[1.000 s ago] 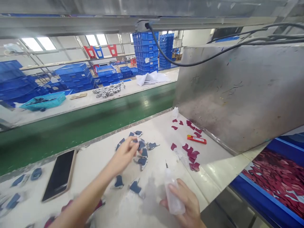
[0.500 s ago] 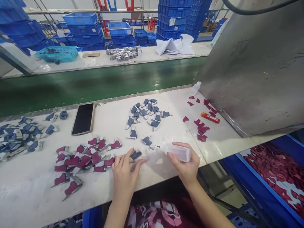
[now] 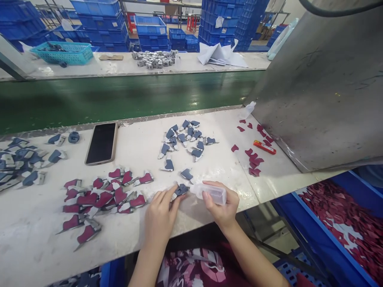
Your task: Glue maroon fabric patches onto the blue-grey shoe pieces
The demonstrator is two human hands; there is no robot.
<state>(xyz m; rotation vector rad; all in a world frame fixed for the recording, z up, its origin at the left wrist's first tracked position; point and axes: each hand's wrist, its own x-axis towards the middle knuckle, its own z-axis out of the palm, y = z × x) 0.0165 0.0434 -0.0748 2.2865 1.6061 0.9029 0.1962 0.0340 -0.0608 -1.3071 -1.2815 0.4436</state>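
Observation:
Between its thumb and fingers, my left hand (image 3: 161, 211) pinches a small dark blue skate-shaped piece (image 3: 181, 190) just above the table. A translucent squeeze bottle (image 3: 213, 193) lies in the grip of my right hand (image 3: 224, 203), tilted so that its tip points left. That tip is at the held piece; whether they touch I cannot tell. Another blue skate-shaped piece (image 3: 187, 174) rests right behind it. Farther back is a loose group of blue and white pieces (image 3: 182, 137). Left of my left hand lies a pile of maroon and white skate-shaped pieces (image 3: 103, 196).
A phone (image 3: 101, 143) lies left of centre, beside more blue pieces (image 3: 26, 159). Maroon cut-outs (image 3: 255, 161) and an orange tube (image 3: 264, 147) are at right, near a metal panel (image 3: 323, 87). A green belt (image 3: 134, 93) runs behind; a blue bin (image 3: 341, 239) stands lower right.
My left hand has moved right and now holds the blue piece up off the table. My right hand has brought the bottle left, its tip now at that piece. The view has shifted slightly.

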